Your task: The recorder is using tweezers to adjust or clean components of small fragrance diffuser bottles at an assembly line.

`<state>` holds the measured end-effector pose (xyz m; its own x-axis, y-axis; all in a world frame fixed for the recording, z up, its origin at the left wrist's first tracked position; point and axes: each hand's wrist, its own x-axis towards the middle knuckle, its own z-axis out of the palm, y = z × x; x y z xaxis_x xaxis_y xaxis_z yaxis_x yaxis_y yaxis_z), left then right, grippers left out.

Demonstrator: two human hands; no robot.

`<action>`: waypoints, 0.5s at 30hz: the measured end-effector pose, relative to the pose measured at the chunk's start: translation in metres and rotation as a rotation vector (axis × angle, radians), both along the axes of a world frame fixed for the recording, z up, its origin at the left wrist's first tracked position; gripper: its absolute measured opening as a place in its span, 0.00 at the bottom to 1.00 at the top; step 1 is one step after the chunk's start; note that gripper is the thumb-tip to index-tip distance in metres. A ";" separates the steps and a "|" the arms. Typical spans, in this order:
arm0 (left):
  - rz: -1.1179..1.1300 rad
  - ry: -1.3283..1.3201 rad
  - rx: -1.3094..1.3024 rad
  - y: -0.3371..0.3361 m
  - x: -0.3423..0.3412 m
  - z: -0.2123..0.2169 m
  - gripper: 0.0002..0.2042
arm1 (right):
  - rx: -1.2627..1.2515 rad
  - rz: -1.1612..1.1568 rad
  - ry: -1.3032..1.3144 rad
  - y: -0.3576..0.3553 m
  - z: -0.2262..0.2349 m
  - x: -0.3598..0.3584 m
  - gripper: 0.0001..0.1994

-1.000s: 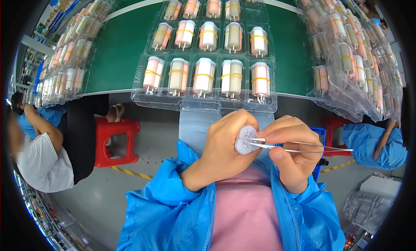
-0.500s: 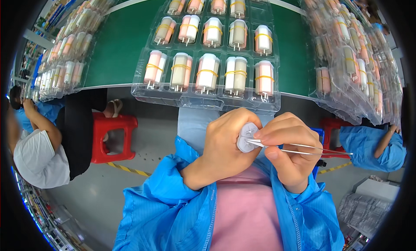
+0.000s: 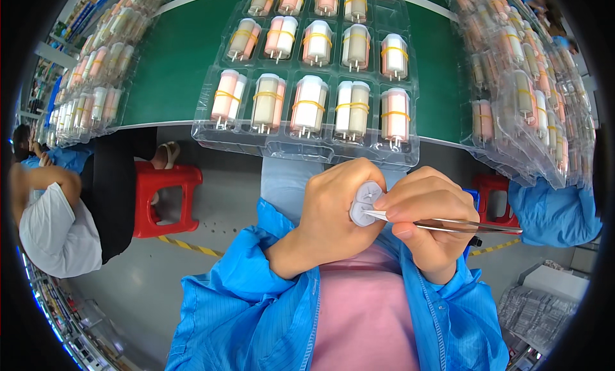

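Note:
My left hand [image 3: 330, 220] is wrapped round a two-lobed piece [image 3: 368, 193], its pale grey end face turned up toward me. Most of its body is hidden inside my fist. Between the thumb and fingers of my right hand [image 3: 432, 207] is a pair of metal tweezers [image 3: 464, 226]. Their pointed tips touch the lower lobe of that end face, near its centre. Just beyond my hands, a clear plastic tray [image 3: 301, 152] holds rows of paired white, pink and grey cylinders [image 3: 307, 106], each pair bound with a yellow band and showing metal pins.
Stacked clear trays of similar cylinders stand at the left [image 3: 90, 105] and right [image 3: 528, 108] of the green table [image 3: 170, 70]. A person in a white sleeve [image 3: 61, 233] sits at left by a red stool [image 3: 168, 201]. Another in blue [image 3: 554, 211] is at right.
The tweezers' arms have come closer together, and their tips have shifted slightly down on the end face. The tray appears slightly turned. The right-hand person's forearm has gone out of sight.

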<state>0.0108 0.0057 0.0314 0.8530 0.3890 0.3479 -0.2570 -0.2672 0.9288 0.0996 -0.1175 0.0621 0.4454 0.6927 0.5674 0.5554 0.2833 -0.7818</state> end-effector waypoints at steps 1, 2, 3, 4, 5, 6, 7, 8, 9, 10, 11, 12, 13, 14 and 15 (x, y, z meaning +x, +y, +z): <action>-0.001 0.003 0.003 0.000 0.000 0.000 0.12 | -0.001 0.002 -0.002 0.000 0.000 0.000 0.09; -0.001 0.006 0.005 0.000 0.000 -0.001 0.12 | -0.002 0.004 -0.004 0.000 -0.001 0.000 0.09; -0.001 0.008 0.009 0.001 0.000 -0.001 0.12 | -0.006 0.000 0.006 0.000 -0.001 0.000 0.09; 0.003 0.007 0.013 0.000 0.000 -0.001 0.12 | -0.010 -0.004 0.016 0.000 -0.002 0.000 0.09; 0.007 0.007 0.017 0.000 0.000 -0.001 0.12 | -0.014 -0.007 0.026 -0.001 -0.002 0.000 0.09; 0.012 0.006 0.021 0.000 0.000 -0.002 0.12 | -0.013 -0.011 0.041 -0.001 -0.002 0.000 0.09; 0.013 0.012 0.020 0.000 0.000 -0.001 0.11 | -0.012 -0.014 0.056 0.000 -0.002 -0.001 0.09; 0.014 0.018 0.020 0.000 0.000 -0.001 0.11 | -0.011 -0.017 0.071 0.000 -0.002 -0.001 0.08; 0.013 0.023 0.018 0.000 0.000 -0.001 0.11 | -0.013 -0.022 0.072 0.000 -0.002 -0.001 0.08; 0.013 0.023 0.019 0.000 0.000 0.000 0.11 | -0.015 -0.026 0.074 0.000 -0.002 -0.001 0.08; 0.012 0.023 0.020 0.000 0.000 0.000 0.11 | -0.016 -0.031 0.075 0.000 -0.002 -0.001 0.08; 0.013 0.023 0.022 0.000 0.000 0.000 0.11 | -0.021 -0.031 0.081 -0.001 -0.002 -0.001 0.08; 0.013 0.025 0.023 0.000 0.000 0.000 0.11 | -0.025 -0.031 0.086 -0.001 -0.001 -0.001 0.08; 0.014 0.027 0.024 -0.001 0.000 0.000 0.11 | -0.030 -0.031 0.091 -0.001 -0.001 -0.001 0.08; 0.015 0.029 0.025 -0.001 0.000 0.000 0.11 | -0.027 -0.031 0.097 -0.001 -0.001 -0.001 0.08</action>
